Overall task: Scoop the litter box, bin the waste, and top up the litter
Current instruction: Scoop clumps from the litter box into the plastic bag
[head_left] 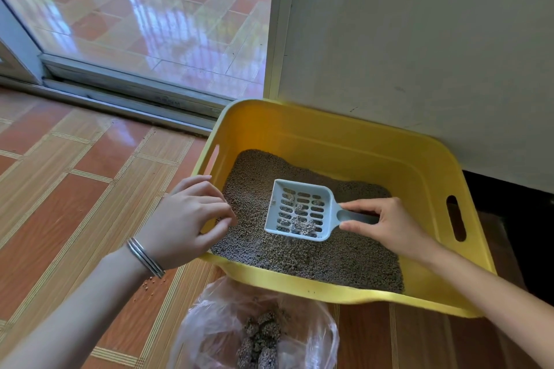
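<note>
Head view: right hand (pixel 386 228) pinches the light, stiff scoop (pixel 299 210) by its handle, best hold w/ fragile clumps (pixel 302 226) inside; left hand (pixel 186 219), loosely curled, grips nothing.

A bright yellow litter box (pixel 344 135) holds grey-brown granular litter (pixel 314 257); the slotted scoop (pixel 301 210) is pale blue-grey. The floor (pixel 75 189) is tiled in terracotta orange with tan striped bands. The wall (pixel 419 39) is off-white, and the plastic bag (pixel 209 323) clear, with grey clumps (pixel 260 338).
</note>
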Demonstrator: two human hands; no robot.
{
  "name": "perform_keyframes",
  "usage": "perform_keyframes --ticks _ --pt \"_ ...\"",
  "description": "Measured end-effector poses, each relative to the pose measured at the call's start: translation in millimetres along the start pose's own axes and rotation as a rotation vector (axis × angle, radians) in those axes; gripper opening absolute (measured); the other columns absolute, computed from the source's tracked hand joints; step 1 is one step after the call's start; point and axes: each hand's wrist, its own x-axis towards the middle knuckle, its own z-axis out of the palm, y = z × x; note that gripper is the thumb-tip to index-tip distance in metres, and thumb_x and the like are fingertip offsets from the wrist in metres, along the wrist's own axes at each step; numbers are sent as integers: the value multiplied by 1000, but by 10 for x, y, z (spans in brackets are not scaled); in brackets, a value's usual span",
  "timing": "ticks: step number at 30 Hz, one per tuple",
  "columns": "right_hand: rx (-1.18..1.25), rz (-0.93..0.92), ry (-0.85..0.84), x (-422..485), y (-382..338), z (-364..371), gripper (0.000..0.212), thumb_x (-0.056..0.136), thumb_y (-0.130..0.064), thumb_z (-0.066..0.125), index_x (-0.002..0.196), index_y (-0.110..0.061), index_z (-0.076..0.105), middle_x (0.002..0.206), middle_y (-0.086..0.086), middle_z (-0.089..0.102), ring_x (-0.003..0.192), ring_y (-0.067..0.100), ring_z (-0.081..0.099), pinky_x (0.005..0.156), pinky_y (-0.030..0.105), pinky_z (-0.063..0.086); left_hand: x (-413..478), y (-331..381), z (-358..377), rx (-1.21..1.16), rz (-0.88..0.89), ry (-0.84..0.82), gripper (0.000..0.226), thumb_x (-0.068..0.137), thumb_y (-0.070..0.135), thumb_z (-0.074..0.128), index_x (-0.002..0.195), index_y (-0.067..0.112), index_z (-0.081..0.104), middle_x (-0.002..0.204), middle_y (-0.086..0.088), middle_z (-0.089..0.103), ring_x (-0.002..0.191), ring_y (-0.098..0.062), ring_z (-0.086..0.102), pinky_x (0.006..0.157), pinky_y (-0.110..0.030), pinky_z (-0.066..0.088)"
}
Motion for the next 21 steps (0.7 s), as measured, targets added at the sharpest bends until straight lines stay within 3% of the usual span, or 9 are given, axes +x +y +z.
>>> perform_keyframes --ticks 11,14,17,21 --pt "-41 29 -42 -70 -2 21 29 71 -21 79 98 -29 71 86 -23 69 80 -7 63 68 8 43 -4 12 -7 35 -19 -16 33 86 40 42 72 31 70 75 14 65 84 -8 61 104 -30 28" --pt "-49 34 -45 -106 -19 55 29 69 -22 79 95 -32 70 85 -30 67 81 -9 62 69 7 42 -14 9 -6 28 -26 -15 33 86 40 42 73 31 70 75 13 64 83 -8 61 105 -29 28" --pt "-32 55 -35 -153 -34 73 31 69 -25 79 99 -25 71 88 -21 68 80 -9 62 68 8 43 -17 21 -11 20 -33 -12 33 87 40 41 73 31 70 75 13 64 83 -8 61 104 -29 28" --pt "21 73 -43 -284 -161 51 34 63 -40 74 96 -33 69 89 -16 71 84 -3 64 73 16 49 -64 50 -21 44 -23 -6 37 88 40 39 72 29 71 74 12 65 82 -10 62 103 -31 29"
